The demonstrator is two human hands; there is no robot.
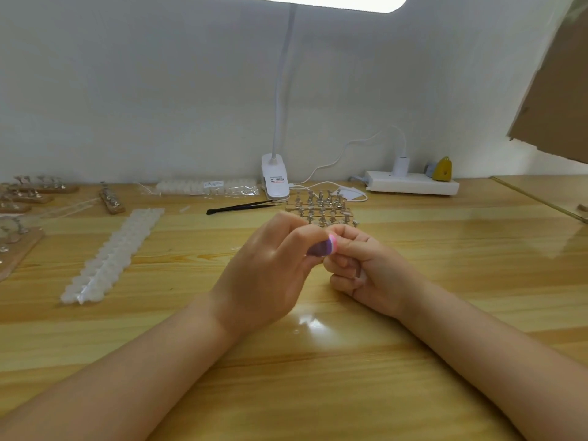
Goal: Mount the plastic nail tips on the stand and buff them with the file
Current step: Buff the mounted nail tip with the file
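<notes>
Both hands meet above the wooden bench (350, 361): left hand (267, 275) pinches a purple-and-pink foam-padded file (321, 248); right hand (366, 268) curls tight, contents hidden. Beyond the grip stands the pegged wooden stand (321, 208). Light, slightly flexible, best held mid-length.

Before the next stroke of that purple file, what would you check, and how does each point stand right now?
1. File held: ok, both the left hand and right hand have fingers on it.
2. Nail tip between the fingers: cannot tell, hidden.
3. Stand near: ok, just behind the hands.
4. Stand pegs loaded with tips: cannot tell, too small.
5. Spare tips: ok, strip lies to the left.
6. Tweezers: ok, lying apart.
</notes>
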